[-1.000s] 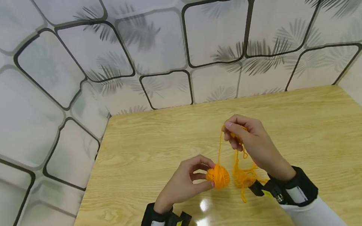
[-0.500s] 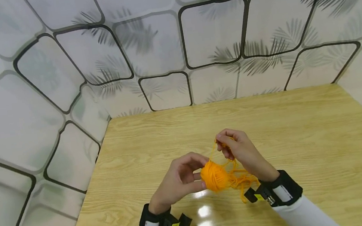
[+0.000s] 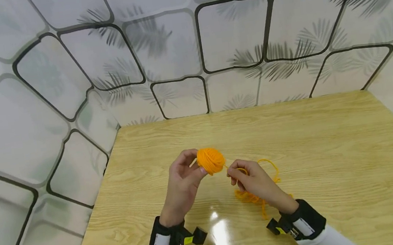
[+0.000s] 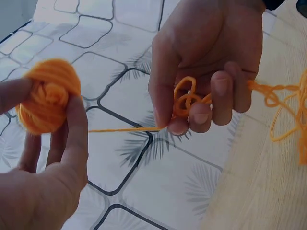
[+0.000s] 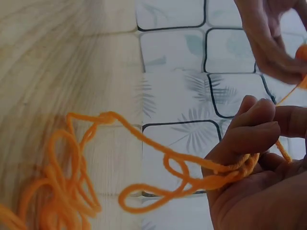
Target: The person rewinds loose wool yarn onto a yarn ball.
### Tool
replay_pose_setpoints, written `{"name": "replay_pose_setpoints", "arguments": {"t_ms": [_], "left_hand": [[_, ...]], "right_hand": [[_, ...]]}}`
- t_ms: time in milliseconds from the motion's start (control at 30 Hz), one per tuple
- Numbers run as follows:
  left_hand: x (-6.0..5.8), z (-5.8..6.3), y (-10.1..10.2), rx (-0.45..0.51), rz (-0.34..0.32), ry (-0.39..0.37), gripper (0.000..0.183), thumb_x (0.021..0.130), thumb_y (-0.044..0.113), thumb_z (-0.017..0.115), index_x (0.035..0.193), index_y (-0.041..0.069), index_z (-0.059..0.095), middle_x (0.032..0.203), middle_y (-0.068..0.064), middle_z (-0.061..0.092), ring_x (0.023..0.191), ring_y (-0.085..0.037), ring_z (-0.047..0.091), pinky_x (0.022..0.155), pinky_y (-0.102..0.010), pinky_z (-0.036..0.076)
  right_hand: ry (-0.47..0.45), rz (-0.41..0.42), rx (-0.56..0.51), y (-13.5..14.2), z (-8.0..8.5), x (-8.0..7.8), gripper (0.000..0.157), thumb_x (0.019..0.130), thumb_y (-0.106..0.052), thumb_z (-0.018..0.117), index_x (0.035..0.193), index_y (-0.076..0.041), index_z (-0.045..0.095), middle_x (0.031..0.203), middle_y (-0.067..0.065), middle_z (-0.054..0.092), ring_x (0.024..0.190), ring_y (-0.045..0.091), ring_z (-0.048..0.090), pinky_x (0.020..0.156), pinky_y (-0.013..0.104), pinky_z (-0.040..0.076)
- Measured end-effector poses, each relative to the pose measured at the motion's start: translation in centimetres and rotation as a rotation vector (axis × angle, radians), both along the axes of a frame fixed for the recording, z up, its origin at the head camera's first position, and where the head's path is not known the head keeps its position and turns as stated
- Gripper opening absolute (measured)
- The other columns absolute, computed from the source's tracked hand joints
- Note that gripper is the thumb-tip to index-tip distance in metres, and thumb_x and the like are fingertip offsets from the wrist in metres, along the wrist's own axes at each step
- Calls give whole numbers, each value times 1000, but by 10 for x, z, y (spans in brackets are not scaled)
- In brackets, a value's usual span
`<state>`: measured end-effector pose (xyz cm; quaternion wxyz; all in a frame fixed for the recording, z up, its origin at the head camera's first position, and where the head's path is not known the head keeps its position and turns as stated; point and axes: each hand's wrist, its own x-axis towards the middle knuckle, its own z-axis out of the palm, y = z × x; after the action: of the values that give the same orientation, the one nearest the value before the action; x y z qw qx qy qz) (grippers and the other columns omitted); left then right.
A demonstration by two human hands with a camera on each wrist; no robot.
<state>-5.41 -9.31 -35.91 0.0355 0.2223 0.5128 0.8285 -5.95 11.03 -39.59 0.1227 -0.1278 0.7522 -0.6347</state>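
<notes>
An orange ball of yarn (image 3: 211, 161) is held up off the table between the thumb and fingers of my left hand (image 3: 181, 181). To its right, my right hand (image 3: 253, 179) pinches the strand (image 4: 124, 130) between thumb and forefinger, and the strand runs taut from there to the ball. In the left wrist view, small loops of yarn (image 4: 187, 93) lie inside the curled fingers of the right hand. From that palm, loose strands trail to a tangled heap of orange yarn (image 5: 62, 191), which lies on the table partly behind the right hand in the head view.
The wooden table (image 3: 331, 142) extends around both hands. Patterned cloth walls (image 3: 173, 51) stand at its back and sides. Each wrist wears a black strap with a small camera, such as the left wrist camera (image 3: 198, 236).
My left hand has raised the yarn ball and moved it left and away from me, turning it. My right hand has come down and a little left, with the strand still pinched.
</notes>
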Motion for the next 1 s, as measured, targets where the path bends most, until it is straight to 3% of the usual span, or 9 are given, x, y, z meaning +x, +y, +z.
{"name": "replay_pose_setpoints", "arguments": {"t_ms": [100, 200, 433, 667, 900, 1000], "left_hand": [[-3, -1, 1, -4, 84, -55, 33, 86, 4, 59, 116, 0, 47, 115, -15, 47, 101, -27, 54, 88, -40, 46], [-6, -2, 3, -39, 177, -80, 38, 83, 9, 65, 115, -2, 47, 115, -17, 48, 100, -29, 54, 88, -42, 45], [-11, -9, 7, -211, 369, -26, 38, 78, 11, 71, 109, 1, 53, 113, -16, 51, 99, -32, 53, 82, -41, 48], [-12, -14, 9, -332, 426, 38, 35, 78, 10, 70, 109, 4, 54, 112, -13, 52, 100, -33, 52, 81, -41, 49], [1, 5, 12, -507, 476, 92, 33, 77, -3, 65, 107, -4, 52, 109, -17, 52, 101, -32, 53, 81, -39, 49], [3, 4, 12, -582, 486, 148, 33, 76, -3, 65, 106, -4, 52, 107, -17, 53, 98, -32, 54, 79, -38, 50]], "right_hand": [[87, 48, 48, -3, 2, 11, 27, 94, -36, 48, 92, -10, 57, 75, 12, 56, 50, 28, 45, 43, 34, 42], [140, 75, 74, -7, 7, 21, 25, 95, -37, 46, 91, -14, 57, 74, 5, 56, 48, 20, 46, 41, 30, 39], [231, 81, 100, -10, 24, 37, 19, 98, -29, 43, 88, -18, 56, 67, -2, 53, 47, 15, 44, 39, 28, 36], [290, 78, 110, -8, 39, 46, 17, 98, -26, 43, 88, -22, 57, 68, -5, 54, 43, 7, 32, 38, 26, 31], [285, 119, 16, 0, 50, 49, 17, 99, -20, 41, 92, -17, 56, 69, 0, 52, 43, 10, 36, 37, 28, 34], [310, 134, -30, 3, 55, 48, 18, 99, -14, 39, 94, -14, 56, 73, 2, 53, 47, 12, 40, 39, 28, 37]]}}
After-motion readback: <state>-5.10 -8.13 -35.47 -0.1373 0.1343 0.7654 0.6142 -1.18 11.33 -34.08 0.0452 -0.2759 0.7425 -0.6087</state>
